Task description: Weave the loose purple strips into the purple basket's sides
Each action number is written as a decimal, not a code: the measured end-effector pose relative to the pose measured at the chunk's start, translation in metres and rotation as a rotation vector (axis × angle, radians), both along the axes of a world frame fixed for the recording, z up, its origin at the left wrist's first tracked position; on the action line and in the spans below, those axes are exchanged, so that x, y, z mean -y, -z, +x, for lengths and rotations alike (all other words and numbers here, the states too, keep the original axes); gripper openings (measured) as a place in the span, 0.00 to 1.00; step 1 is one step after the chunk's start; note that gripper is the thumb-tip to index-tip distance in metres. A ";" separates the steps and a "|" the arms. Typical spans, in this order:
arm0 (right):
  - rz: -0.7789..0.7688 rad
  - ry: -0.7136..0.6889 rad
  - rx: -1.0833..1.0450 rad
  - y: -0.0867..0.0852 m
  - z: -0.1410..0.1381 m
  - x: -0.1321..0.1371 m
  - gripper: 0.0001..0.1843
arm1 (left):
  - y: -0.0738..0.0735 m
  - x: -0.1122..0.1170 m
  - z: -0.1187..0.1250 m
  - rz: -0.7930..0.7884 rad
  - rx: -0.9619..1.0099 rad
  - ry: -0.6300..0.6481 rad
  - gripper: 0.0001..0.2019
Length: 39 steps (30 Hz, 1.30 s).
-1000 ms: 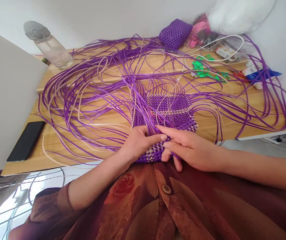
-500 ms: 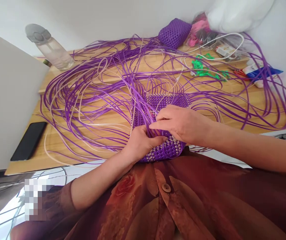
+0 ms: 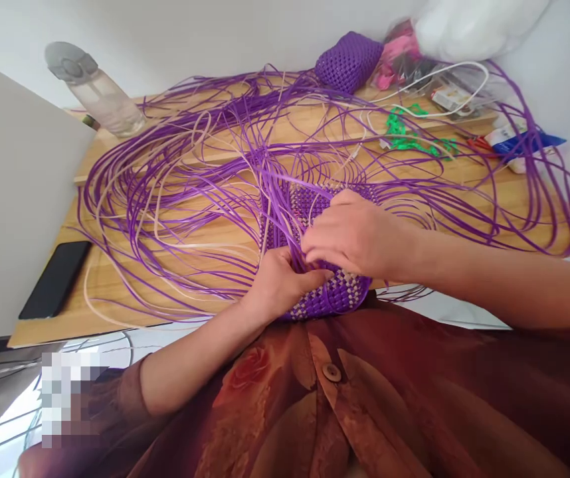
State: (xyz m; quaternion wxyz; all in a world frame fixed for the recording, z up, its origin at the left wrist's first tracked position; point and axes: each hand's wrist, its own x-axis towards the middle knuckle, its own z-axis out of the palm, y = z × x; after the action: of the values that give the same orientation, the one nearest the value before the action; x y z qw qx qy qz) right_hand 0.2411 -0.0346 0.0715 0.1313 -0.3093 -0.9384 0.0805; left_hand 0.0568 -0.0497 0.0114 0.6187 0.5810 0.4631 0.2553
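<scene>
A purple and beige woven piece (image 3: 332,297), with many long loose strips, lies at the table's front edge against my shirt. My left hand (image 3: 278,282) is closed on its near left part, the thumb pressed over the woven edge. Just above and to the right, my right hand (image 3: 359,232) has its fingers curled and pinched around a purple strip (image 3: 299,180). That strip runs from the fingers up and to the left. A bundle of purple strips (image 3: 278,206) rises between the hands. The fingertips of both hands are partly hidden.
Loose strips (image 3: 135,192) sprawl in loops over the wooden table (image 3: 130,312). A bottle (image 3: 100,93) stands back left, above a black phone (image 3: 56,279). Behind are a purple woven piece (image 3: 347,63), a green item (image 3: 409,133) and a blue packet (image 3: 529,143).
My right hand has shifted slightly up, its fingers more curled, and a purple strip now stretches from it toward the upper left. My left hand has stayed on the woven piece.
</scene>
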 end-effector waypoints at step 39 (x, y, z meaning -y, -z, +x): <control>-0.276 0.298 0.033 0.015 0.014 0.029 0.14 | 0.014 -0.006 -0.006 -0.066 0.067 -0.042 0.14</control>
State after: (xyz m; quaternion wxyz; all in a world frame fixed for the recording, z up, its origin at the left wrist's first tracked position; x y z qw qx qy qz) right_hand 0.2551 -0.0636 0.0565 0.0831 -0.4611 -0.8643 0.1829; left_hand 0.0508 -0.0435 -0.0030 0.6472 0.5418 0.4622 0.2721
